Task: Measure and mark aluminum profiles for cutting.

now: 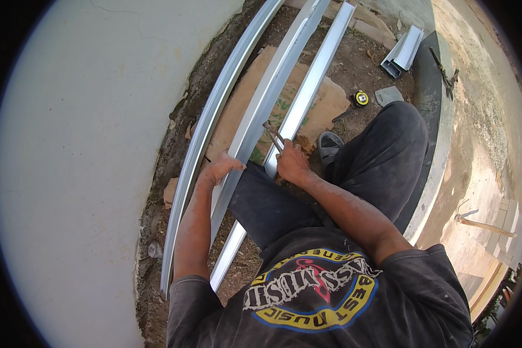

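Observation:
My left hand (220,169) grips the middle long silver metal profile (281,64), which lies lengthwise beside me, its fingers partly hidden behind it. My right hand (293,159) is closed on the handles of a pair of metal snips or pliers (271,131), whose head is at that profile's right edge. To the left runs another curved-looking profile (246,43), and to the right a brighter one (330,43) passes under the tool and behind my leg. A flattened brown cardboard sheet (316,104) lies beneath them on the soil.
A pale wall (81,162) runs along my left. Short metal channels (406,49), a yellow-and-black tape measure (361,98) and a grey plate (388,95) lie beyond my knee. A concrete ledge (432,185) edges the right. A wooden-handled tool (481,226) lies farther right.

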`<state>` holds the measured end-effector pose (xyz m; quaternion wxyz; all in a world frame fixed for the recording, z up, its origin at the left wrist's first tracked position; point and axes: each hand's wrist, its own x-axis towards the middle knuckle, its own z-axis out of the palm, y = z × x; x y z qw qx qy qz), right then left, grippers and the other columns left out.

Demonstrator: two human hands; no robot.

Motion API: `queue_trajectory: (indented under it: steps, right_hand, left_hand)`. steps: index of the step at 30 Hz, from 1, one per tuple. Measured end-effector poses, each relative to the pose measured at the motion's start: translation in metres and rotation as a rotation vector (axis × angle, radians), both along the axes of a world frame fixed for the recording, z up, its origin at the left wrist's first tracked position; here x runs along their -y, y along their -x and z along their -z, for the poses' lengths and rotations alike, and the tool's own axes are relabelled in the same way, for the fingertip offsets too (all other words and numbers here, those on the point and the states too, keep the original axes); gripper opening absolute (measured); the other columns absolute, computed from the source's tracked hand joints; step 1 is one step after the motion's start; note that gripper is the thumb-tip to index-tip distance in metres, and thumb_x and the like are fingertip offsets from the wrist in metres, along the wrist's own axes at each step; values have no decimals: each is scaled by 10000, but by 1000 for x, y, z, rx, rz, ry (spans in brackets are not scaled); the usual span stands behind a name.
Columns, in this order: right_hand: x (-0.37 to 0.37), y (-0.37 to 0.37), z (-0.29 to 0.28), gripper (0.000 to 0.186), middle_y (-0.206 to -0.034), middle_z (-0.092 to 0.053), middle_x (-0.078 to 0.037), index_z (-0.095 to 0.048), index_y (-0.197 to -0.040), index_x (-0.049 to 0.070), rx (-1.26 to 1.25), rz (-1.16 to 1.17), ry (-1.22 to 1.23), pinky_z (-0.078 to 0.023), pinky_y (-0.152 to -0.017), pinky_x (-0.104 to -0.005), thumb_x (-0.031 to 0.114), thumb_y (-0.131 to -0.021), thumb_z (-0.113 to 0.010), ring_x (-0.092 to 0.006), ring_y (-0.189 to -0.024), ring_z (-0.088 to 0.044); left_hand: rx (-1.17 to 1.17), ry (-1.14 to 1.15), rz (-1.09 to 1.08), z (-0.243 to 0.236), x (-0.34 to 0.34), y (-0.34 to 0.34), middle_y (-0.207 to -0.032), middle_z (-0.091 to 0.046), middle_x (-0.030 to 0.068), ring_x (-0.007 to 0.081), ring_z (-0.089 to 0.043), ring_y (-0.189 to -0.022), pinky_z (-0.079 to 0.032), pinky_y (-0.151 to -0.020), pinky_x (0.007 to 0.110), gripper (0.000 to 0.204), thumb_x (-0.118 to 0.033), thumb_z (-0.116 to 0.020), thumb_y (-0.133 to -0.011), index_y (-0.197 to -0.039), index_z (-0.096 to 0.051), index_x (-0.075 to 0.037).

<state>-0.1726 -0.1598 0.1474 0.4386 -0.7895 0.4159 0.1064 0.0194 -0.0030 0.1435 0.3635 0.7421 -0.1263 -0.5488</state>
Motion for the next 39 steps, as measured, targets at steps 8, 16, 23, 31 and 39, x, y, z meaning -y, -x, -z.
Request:
queue_trajectory:
  steps: [8,16,23,31,39]
  right_hand:
    - [18,14,31,365,-975,-615,-356,-472,-1143,-72,155,-76,7,-445,-908,-555,80,-826,-572,-531,-995,-584]
    - [13,5,1,403,-1054,-609,-342,-463,-1206,-47,68,-85,89,-443,-874,-569,132,-873,-601,-524,-1013,-576]
    - [14,16,2,555,-1184,-577,-329,-408,-1380,-32,74,35,-43,-402,-988,-531,197,-905,-581,-485,-1160,-530]
    - [0,-1,-18,573,-1194,-574,-350,-401,-1387,-55,233,-137,-130,-425,-988,-492,179,-898,-586,-489,-1151,-536]
    - [6,-7,-12,549,-1255,-546,-330,-404,-1407,7,327,-168,-47,-418,-992,-506,252,-944,-568,-477,-1191,-513]
  left_hand:
    - [-162,53,45,13,-10,-27,-934,-633,131,239,-597,-861,-479,-809,337,573,-127,-703,-567,-1090,-625,95]
    - [-265,23,18,10,-8,-30,-947,-659,125,241,-626,-855,-495,-807,355,538,-127,-723,-614,-1110,-645,67]
    - [-247,38,-37,4,-6,-22,-885,-670,120,235,-646,-780,-517,-745,366,464,-143,-720,-641,-1049,-667,72]
    - [-132,-40,-61,-4,-3,-12,-920,-654,103,221,-612,-849,-492,-812,357,484,-159,-731,-626,-1068,-672,31]
    - [-90,17,25,-2,-3,-12,-895,-634,106,212,-594,-838,-470,-804,339,451,-177,-733,-629,-1000,-666,72]
